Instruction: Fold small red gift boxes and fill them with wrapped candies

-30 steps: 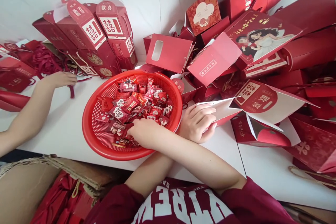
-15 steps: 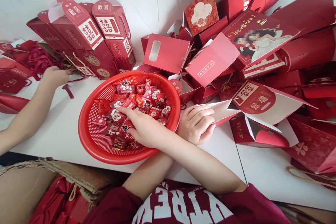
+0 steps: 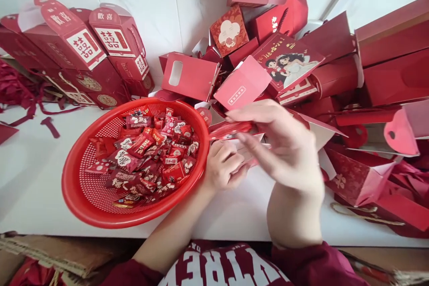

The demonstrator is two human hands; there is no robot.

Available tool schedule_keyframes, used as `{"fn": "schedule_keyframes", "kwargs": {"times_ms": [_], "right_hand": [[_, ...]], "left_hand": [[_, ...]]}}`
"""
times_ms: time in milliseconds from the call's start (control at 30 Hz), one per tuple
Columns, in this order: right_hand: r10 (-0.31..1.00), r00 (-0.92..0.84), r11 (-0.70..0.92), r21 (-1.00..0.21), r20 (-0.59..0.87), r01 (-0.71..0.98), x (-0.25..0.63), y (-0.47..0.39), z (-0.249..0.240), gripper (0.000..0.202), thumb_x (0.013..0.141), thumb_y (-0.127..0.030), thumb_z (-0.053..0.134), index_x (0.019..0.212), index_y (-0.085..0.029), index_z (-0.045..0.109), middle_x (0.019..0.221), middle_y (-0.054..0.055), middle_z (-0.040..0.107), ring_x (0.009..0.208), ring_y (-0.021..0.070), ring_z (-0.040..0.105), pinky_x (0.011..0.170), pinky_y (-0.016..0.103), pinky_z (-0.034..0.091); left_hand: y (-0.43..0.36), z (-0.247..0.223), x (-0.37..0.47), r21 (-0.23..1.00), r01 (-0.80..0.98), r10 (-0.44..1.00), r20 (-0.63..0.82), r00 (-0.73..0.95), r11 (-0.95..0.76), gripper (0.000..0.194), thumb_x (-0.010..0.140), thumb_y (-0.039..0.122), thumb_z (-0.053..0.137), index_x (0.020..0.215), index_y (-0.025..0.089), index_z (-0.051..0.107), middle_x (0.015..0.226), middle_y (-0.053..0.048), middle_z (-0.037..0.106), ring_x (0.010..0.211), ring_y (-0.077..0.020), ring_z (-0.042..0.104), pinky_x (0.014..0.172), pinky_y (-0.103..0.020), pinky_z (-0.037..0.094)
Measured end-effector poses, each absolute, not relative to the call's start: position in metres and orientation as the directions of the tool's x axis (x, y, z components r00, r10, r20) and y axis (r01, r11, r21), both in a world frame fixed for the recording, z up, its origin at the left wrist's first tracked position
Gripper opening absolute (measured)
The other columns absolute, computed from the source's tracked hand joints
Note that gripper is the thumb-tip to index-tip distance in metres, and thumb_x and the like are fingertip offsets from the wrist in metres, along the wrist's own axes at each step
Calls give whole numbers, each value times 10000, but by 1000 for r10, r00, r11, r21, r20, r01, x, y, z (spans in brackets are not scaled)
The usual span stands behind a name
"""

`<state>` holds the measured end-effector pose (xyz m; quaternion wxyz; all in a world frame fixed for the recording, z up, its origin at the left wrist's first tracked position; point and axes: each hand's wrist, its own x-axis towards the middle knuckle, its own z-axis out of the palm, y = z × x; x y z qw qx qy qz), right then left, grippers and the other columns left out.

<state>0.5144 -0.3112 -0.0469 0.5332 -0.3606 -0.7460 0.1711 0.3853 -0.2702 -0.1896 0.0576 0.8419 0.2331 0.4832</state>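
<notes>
My left hand [image 3: 224, 165] has its fingers curled at the near edge of an open red gift box [image 3: 256, 161], just right of the basket; the box is largely hidden. Above it, my right hand [image 3: 288, 143] pinches red-wrapped candy [image 3: 231, 130] between thumb and fingers; motion blurs it and I cannot tell how many pieces there are. On the left stands a red plastic basket [image 3: 80, 208] with a perforated wall. Inside lies a heap of small wrapped candies [image 3: 144, 145] in red and maroon.
Stacked red boxes [image 3: 110, 40] stand against the tiled wall at the back left. Many open red boxes [image 3: 191, 76] are piled behind and to the right. Maroon ribbons [image 3: 16, 89] lie at far left. A torn cardboard carton [image 3: 67, 254] sits below the white table [image 3: 30, 178].
My right hand has left the candy heap and moved right, over my left hand, carrying candy. My arms are no longer crossed. Another person's arm at left has gone from view.
</notes>
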Motion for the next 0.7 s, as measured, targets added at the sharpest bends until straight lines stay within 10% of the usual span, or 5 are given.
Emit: {"fn": "schedule_keyframes", "kwargs": {"times_ms": [300, 700], "right_hand": [[891, -311, 455, -652, 332, 607, 569, -319, -44, 307, 931, -134, 561, 1188, -248, 684, 1179, 31, 717, 1050, 189, 689, 885, 301, 565], [942, -276, 333, -606, 189, 723, 548, -302, -58, 309, 953, -113, 506, 1126, -258, 717, 1080, -13, 750, 974, 157, 697, 844, 267, 521]], "left_hand": [[-271, -176, 389, 366, 168, 398, 884, 243, -915, 214, 840, 166, 626, 655, 162, 518, 1119, -96, 623, 1107, -232, 627, 955, -417, 558], [-273, -182, 387, 378, 214, 429, 852, 301, -901, 232, 855, 143, 606, 657, 144, 485, 1610, -114, 329, 1427, -363, 423, 1131, -554, 438]]}}
